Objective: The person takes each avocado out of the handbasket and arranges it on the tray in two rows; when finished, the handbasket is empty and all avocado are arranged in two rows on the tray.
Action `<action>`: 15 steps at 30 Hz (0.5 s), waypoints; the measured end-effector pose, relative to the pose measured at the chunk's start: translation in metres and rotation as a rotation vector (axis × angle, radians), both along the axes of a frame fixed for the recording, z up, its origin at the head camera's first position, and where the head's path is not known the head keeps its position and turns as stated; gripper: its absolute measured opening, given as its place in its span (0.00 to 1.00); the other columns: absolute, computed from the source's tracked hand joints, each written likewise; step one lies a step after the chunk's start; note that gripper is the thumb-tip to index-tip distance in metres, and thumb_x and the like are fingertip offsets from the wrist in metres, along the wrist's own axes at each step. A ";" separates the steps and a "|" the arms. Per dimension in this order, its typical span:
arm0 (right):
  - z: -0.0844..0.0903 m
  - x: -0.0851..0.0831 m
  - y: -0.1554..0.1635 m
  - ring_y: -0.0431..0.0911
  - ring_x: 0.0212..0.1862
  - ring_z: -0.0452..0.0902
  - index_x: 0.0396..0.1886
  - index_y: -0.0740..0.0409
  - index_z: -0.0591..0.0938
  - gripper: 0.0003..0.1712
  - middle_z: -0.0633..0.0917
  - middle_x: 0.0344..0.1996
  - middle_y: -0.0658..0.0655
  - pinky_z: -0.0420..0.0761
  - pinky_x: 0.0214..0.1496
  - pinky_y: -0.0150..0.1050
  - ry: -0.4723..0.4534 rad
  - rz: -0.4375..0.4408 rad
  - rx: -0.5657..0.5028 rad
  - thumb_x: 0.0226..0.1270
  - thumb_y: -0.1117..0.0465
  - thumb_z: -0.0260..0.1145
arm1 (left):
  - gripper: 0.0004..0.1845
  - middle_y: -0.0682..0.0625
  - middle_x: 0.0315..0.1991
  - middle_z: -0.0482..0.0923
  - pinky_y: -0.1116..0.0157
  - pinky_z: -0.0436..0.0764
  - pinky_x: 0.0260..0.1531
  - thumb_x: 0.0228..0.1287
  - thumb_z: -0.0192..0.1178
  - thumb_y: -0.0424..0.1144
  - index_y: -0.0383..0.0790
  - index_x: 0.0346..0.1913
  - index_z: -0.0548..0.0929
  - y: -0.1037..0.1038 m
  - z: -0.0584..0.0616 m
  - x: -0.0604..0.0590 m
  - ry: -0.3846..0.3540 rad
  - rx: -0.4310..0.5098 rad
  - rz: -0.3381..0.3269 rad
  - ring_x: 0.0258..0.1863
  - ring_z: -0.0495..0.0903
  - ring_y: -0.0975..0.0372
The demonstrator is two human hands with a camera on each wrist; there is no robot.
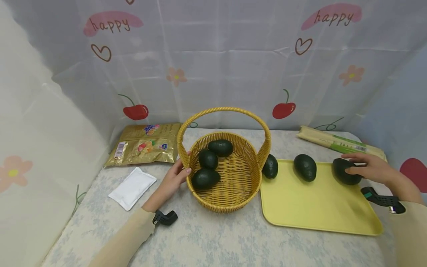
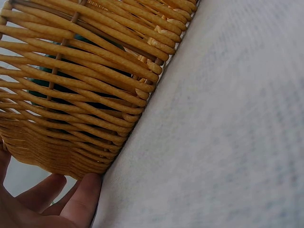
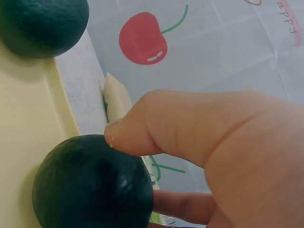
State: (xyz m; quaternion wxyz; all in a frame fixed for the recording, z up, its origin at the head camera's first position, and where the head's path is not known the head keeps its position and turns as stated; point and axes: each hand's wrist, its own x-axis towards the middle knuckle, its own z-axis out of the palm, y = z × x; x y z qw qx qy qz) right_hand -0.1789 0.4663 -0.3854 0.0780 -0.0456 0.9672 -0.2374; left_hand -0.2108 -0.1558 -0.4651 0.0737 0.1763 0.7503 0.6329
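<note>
Dark-green avocado point(image 1: 341, 172) in right hand point(image 1: 375, 168); basket point(image 1: 235, 178) touching left hand point(image 1: 174, 176), grip unclear.

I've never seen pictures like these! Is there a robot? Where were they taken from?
There's no robot here, just a person's bare left hand and right hand. The big picture comes from a camera on the person's head, looking down. The others come from cameras on each wrist, showing that hand close up. On the table is a woven basket with three dark green avocados inside. Beside it is a yellow tray, with three more in a row at its far side. A gold bag, a white packet and a long packet lie there too. The left hand touches the basket's side. The right hand holds the avocado farthest right between thumb and fingers.
</note>
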 end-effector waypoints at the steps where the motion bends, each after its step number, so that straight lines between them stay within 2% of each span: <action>1: 0.001 0.000 0.000 0.82 0.61 0.68 0.65 0.67 0.74 0.27 0.69 0.62 0.89 0.87 0.44 0.53 -0.002 -0.002 -0.001 0.70 0.59 0.66 | 0.34 0.32 0.78 0.58 0.54 0.83 0.58 0.78 0.50 0.37 0.43 0.82 0.53 0.000 0.000 0.000 0.001 0.002 0.000 0.73 0.65 0.38; 7: 0.006 0.001 0.002 0.82 0.61 0.67 0.66 0.68 0.71 0.29 0.67 0.64 0.86 0.86 0.42 0.44 0.010 0.001 -0.003 0.71 0.59 0.66 | 0.34 0.31 0.78 0.58 0.64 0.83 0.54 0.78 0.50 0.36 0.42 0.82 0.53 0.001 0.000 0.000 0.006 0.020 -0.004 0.73 0.65 0.37; 9: 0.008 0.001 0.002 0.83 0.61 0.66 0.67 0.71 0.70 0.29 0.67 0.63 0.86 0.87 0.46 0.55 0.034 0.014 -0.011 0.71 0.61 0.66 | 0.34 0.31 0.78 0.58 0.65 0.83 0.54 0.78 0.50 0.36 0.42 0.82 0.53 0.001 -0.001 0.000 0.010 0.019 -0.004 0.73 0.66 0.37; 10: 0.009 0.001 0.001 0.83 0.60 0.66 0.66 0.71 0.71 0.29 0.68 0.63 0.84 0.87 0.44 0.54 0.051 0.011 -0.006 0.71 0.62 0.66 | 0.34 0.31 0.78 0.58 0.64 0.83 0.54 0.78 0.50 0.36 0.42 0.82 0.53 0.001 -0.001 0.000 0.011 0.017 -0.002 0.72 0.66 0.37; 12: 0.012 0.002 -0.003 0.84 0.59 0.66 0.67 0.76 0.68 0.31 0.67 0.63 0.84 0.83 0.48 0.66 0.073 0.013 -0.006 0.71 0.63 0.65 | 0.34 0.32 0.78 0.58 0.60 0.84 0.56 0.78 0.50 0.36 0.43 0.82 0.54 0.001 -0.001 -0.001 0.010 0.008 0.002 0.72 0.66 0.37; 15: 0.018 0.003 -0.010 0.84 0.59 0.66 0.69 0.78 0.66 0.33 0.66 0.64 0.84 0.78 0.51 0.74 0.092 0.004 0.011 0.72 0.63 0.64 | 0.34 0.33 0.78 0.58 0.54 0.84 0.58 0.78 0.51 0.37 0.45 0.82 0.54 0.000 -0.002 -0.002 0.006 -0.002 0.005 0.73 0.66 0.38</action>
